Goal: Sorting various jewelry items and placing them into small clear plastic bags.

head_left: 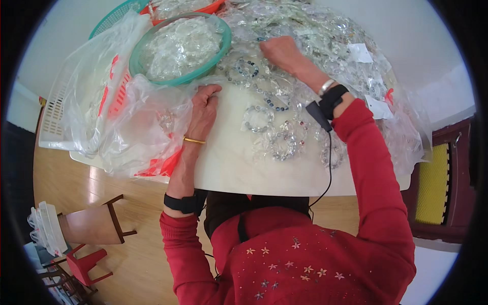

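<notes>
My right hand point(281, 52) reaches over the pile of clear-bagged beaded bracelets point(325, 38) at the far side of the table. Its fingers are curled closed, and what they grip is hidden; a few dark beads show at the fingertips. My left hand point(205, 101) rests on the table with bent fingers, beside a clear plastic bag point(147, 114) with red print. Whatever lies inside that hand cannot be seen. Between my hands lie bagged bracelets: a blue-and-dark one point(277, 101), a grey one point(258, 119) and a clear-beaded one point(283, 146).
A green basin point(226, 46) full of clear packets stands at the back left, near a red basket point(211, 7). A white basket point(55, 119) sits at the left table edge. White paper tags point(360, 53) lie on the pile. A red stool point(87, 267) stands on the floor.
</notes>
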Tool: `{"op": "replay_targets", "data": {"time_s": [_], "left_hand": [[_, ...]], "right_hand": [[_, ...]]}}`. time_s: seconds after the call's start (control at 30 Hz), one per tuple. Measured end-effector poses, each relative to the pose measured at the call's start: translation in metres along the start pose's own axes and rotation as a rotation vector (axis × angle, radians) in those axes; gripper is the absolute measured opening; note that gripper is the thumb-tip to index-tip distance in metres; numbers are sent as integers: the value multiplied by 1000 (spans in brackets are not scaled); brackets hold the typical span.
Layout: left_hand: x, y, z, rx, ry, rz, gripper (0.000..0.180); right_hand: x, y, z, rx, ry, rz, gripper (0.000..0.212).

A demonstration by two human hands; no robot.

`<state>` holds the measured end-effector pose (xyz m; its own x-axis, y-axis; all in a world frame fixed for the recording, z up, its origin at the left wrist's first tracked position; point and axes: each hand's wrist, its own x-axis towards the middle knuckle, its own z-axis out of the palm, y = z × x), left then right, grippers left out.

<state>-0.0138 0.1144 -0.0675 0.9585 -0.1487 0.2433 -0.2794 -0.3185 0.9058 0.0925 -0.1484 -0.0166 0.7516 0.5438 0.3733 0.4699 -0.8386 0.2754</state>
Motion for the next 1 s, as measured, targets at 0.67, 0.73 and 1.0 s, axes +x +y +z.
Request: {"op": "replay_targets", "data": {"time_s": [0.67, 0.73, 1.0], "left_hand": [[4, -17, 8, 37, 81, 216, 21], [7, -24, 11, 59, 113, 332, 20], [-7, 8, 4, -3, 106, 199, 17]], "right_hand": [[-2, -13, 9, 387, -81, 658, 39], [-4, -13, 4, 488, 10, 629, 34], [-34, -60, -61, 1732, 118, 814, 32]]}}
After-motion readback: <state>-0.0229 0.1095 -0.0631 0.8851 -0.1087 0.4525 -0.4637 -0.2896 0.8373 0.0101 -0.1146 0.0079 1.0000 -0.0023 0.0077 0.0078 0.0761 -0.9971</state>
